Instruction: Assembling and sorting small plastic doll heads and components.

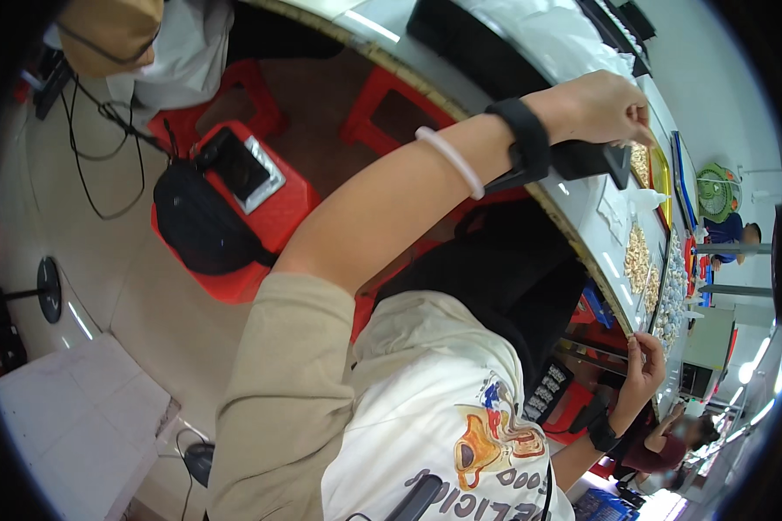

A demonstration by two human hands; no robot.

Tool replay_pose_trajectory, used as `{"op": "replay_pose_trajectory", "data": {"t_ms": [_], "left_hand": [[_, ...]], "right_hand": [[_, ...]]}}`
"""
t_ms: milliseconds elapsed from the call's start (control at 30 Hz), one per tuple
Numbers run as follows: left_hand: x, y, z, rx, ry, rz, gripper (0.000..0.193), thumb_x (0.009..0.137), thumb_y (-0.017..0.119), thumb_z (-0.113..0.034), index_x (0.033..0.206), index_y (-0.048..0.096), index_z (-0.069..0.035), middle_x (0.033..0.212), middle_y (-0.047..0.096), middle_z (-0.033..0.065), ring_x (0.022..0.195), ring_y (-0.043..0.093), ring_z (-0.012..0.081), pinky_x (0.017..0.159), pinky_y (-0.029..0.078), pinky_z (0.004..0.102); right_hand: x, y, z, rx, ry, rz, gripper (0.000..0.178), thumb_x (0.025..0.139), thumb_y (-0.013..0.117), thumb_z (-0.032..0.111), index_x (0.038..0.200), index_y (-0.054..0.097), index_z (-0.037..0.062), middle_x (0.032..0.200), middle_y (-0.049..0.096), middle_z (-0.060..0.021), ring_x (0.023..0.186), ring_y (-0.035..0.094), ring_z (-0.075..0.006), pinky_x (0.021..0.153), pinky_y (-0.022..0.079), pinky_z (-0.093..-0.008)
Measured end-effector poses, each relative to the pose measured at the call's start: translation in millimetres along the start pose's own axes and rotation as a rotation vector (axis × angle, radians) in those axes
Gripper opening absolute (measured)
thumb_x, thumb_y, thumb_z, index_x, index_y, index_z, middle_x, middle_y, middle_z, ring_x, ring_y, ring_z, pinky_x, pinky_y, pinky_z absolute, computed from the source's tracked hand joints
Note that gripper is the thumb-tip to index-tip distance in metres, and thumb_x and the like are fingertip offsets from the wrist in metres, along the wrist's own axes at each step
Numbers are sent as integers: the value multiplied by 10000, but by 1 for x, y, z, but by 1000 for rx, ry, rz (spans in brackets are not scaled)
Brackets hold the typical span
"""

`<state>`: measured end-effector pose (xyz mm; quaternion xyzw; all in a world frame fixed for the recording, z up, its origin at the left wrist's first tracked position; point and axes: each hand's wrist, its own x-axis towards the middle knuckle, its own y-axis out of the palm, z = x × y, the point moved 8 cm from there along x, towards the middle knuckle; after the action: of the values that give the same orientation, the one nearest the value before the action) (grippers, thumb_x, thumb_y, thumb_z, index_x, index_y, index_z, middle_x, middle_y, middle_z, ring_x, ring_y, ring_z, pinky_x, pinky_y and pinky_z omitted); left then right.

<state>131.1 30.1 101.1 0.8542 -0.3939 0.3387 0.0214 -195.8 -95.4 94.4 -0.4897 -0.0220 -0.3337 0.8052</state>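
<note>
Beige pieces (637, 259) lie heaped on the worktop (609, 258), just in from its front edge. My left hand (606, 106) is curled near the yellow tray (661, 181); my right hand (644, 372), fingers bent, at that edge. Can't tell if either pinches anything.

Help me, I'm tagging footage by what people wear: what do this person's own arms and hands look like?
The left hand is ungloved, with a broad black wristband, a slim, pale pinkish bangle further up and a loose beige sleeve ending near the elbow. The right hand is ungloved too, with a dark band at the wrist; its sleeve can't be made out.
</note>
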Motion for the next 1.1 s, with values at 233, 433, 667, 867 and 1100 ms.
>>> {"op": "replay_pose_trajectory", "data": {"t_ms": [233, 433, 667, 867, 1100], "left_hand": [[-5, -6, -6, -123, 10, 13, 166, 815, 692, -157, 908, 662, -23, 776, 673, 61, 692, 617, 106, 665, 483, 240], [-5, 0, -20, -72, -118, 67, 172, 861, 646, -96, 991, 596, 3, 885, 603, 25, 712, 538, 60, 664, 467, 209], [-8, 9, -10, -446, -372, -8, 171, 868, 627, -50, 1021, 564, -5, 1028, 559, 86, 867, 583, 106, 730, 492, 241], [-40, 59, -42, -288, -286, 142, 389, 702, 790, -84, 1042, 613, -12, 990, 644, 104, 896, 615, 200, 759, 479, 276], [-45, 149, -3, -659, -429, 314, 256, 756, 719, 1, 997, 630, -11, 1051, 604, 158, 989, 615, 247, 828, 510, 339]], "right_hand": [[13, -4, -17, 137, 106, -8, 20, 832, 616, -6, 835, 603, -22, 795, 587, -14, 702, 498, -67, 626, 380, -196], [27, -11, -39, 161, 157, -52, 24, 804, 609, -27, 816, 588, -23, 770, 572, -24, 685, 491, -80, 615, 381, -206], [48, -16, -69, 188, 227, -58, 68, 764, 632, -32, 805, 577, -30, 755, 572, -51, 653, 487, -99, 611, 393, -219], [90, -26, -77, 217, 224, -58, 77, 749, 645, -42, 806, 595, -28, 751, 603, -57, 660, 513, -99, 636, 415, -229], [150, -13, -73, 304, 218, 2, 71, 759, 642, -56, 817, 617, -25, 782, 642, -62, 704, 557, -103, 653, 437, -225]]}}
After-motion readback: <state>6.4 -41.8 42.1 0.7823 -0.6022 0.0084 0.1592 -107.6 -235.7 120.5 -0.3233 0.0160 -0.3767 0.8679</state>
